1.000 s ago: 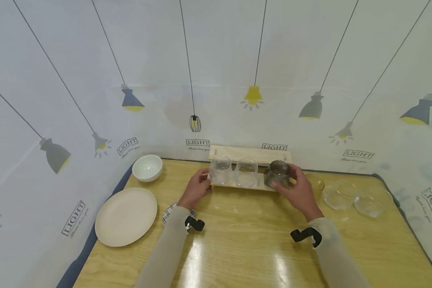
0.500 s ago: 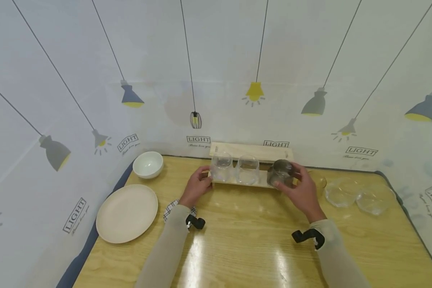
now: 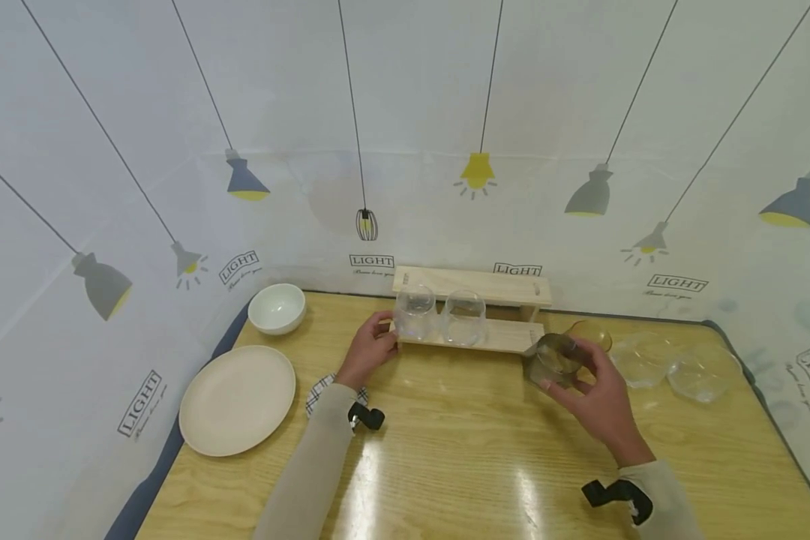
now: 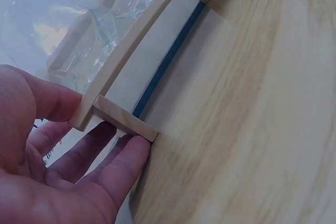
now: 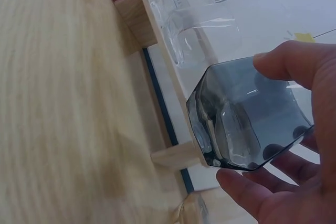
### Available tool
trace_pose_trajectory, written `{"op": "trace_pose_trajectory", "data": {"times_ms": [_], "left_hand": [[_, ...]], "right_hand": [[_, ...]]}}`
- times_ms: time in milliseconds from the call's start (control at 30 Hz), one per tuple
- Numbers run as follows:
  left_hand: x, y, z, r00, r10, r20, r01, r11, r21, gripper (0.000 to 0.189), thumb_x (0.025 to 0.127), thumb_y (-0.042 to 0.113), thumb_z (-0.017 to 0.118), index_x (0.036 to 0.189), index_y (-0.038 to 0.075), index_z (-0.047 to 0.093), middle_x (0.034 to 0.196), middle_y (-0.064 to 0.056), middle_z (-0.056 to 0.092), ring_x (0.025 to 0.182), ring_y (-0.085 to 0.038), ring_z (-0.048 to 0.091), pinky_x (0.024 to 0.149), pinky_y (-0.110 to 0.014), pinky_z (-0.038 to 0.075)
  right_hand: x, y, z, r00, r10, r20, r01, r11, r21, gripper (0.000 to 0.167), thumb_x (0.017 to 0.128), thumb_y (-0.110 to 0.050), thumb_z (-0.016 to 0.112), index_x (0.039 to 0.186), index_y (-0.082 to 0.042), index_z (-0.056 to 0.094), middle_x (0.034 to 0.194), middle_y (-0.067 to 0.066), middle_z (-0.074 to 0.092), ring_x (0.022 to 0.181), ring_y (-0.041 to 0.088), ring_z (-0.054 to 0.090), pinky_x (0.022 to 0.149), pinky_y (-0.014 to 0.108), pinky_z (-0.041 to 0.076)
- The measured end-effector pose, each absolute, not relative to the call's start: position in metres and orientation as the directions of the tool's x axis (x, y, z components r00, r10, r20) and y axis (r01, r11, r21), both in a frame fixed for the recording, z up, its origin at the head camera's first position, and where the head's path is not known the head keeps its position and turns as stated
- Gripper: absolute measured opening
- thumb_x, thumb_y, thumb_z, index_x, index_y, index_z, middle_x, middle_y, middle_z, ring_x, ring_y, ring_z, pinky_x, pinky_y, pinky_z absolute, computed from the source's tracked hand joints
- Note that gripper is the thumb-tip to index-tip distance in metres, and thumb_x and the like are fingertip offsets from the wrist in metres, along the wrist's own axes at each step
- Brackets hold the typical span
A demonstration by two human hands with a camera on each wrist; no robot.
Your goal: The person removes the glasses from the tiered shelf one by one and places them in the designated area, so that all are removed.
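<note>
In the head view my right hand (image 3: pixel 604 401) holds a smoky grey glass (image 3: pixel 543 367) just off the right front corner of a two-tier wooden rack (image 3: pixel 509 336). Seen from the right wrist, the thumb lies on one side of the glass (image 5: pixel 257 103) and the fingers on the other. My left hand (image 3: pixel 367 351) grips the left end of the lower tier, thumb by the board edge and fingertips against the rack's leg (image 4: pixel 128 121). Two clear glasses (image 3: pixel 415 319) stand side by side on that tier, towards its left end.
Right of the rack are an amber glass (image 3: pixel 597 335), partly behind the right hand, and two clear glass vessels (image 3: pixel 705 375). At left lie a white bowl (image 3: pixel 277 319), a cream plate (image 3: pixel 236 401) and a checked item (image 3: pixel 319 391) partly under the left forearm. A printed wall covering (image 3: pixel 432 217) closes the back.
My right hand has lifted the grey glass off the right end of the lower tier and brought it right and nearer me. The left hand has stayed at the rack's end.
</note>
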State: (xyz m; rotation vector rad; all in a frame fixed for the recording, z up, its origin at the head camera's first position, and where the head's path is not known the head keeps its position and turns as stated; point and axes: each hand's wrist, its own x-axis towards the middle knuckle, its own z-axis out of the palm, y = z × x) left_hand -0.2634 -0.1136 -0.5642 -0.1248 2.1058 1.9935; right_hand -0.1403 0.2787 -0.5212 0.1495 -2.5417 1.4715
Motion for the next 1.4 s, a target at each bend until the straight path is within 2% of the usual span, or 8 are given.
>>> {"op": "trace_pose_trajectory", "data": {"times_ms": [167, 567, 833, 1133, 1400], "left_hand": [[-0.264, -0.114, -0.566, -0.968, 0.104, -0.23, -0.223, 0.076, 0.972, 0.041, 0.105, 0.013, 0.063, 0.146, 0.018, 0.058, 0.146, -0.019, 0.06, 0.122, -0.027, 0.066, 0.097, -0.043, 0.061], [-0.262, -0.115, -0.571, -0.966, 0.121, -0.229, -0.221, 0.071, 0.973, 0.042, 0.106, 0.014, 0.063, 0.147, 0.019, 0.057, 0.149, -0.02, 0.058, 0.127, -0.03, 0.065, 0.101, -0.045, 0.06], [-0.263, -0.114, -0.571, -0.971, 0.11, -0.212, -0.206, 0.066, 0.976, 0.041, 0.106, 0.015, 0.063, 0.146, 0.02, 0.057, 0.147, -0.019, 0.059, 0.127, -0.03, 0.064, 0.101, -0.045, 0.06], [-0.261, -0.111, -0.568, -0.969, 0.115, -0.219, -0.212, 0.068, 0.975, 0.041, 0.107, 0.012, 0.061, 0.147, 0.018, 0.056, 0.147, -0.02, 0.058, 0.128, -0.031, 0.064, 0.103, -0.047, 0.059], [-0.263, -0.112, -0.57, -0.97, 0.11, -0.219, -0.212, 0.065, 0.975, 0.041, 0.107, 0.012, 0.061, 0.147, 0.018, 0.055, 0.146, -0.02, 0.059, 0.126, -0.029, 0.064, 0.101, -0.044, 0.06]], "right_hand": [[-0.125, 0.292, -0.528, -0.977, 0.004, 0.214, -0.182, 0.51, -0.841, 0.082, 0.089, -0.017, 0.088, 0.158, -0.016, 0.044, 0.145, 0.013, 0.056, 0.125, -0.003, 0.054, 0.088, 0.011, 0.055], [-0.102, 0.325, -0.543, -0.994, 0.056, 0.098, -0.053, 0.54, -0.84, 0.083, 0.09, -0.021, 0.087, 0.155, -0.004, 0.038, 0.149, 0.019, 0.052, 0.12, -0.015, 0.05, 0.085, 0.013, 0.058], [-0.101, 0.343, -0.554, -0.99, 0.123, 0.071, 0.011, 0.566, -0.824, 0.085, 0.089, -0.023, 0.088, 0.154, -0.001, 0.037, 0.148, 0.021, 0.051, 0.116, -0.025, 0.042, 0.082, 0.008, 0.054], [-0.096, 0.349, -0.556, -0.99, 0.133, 0.049, 0.035, 0.567, -0.823, 0.085, 0.091, -0.023, 0.086, 0.156, -0.003, 0.035, 0.152, 0.024, 0.048, 0.118, -0.025, 0.04, 0.086, 0.004, 0.05], [-0.099, 0.35, -0.558, -0.988, 0.105, 0.11, -0.03, 0.571, -0.82, 0.086, 0.089, -0.015, 0.087, 0.157, -0.002, 0.036, 0.149, 0.023, 0.048, 0.119, -0.023, 0.039, 0.09, -0.001, 0.044]]}}
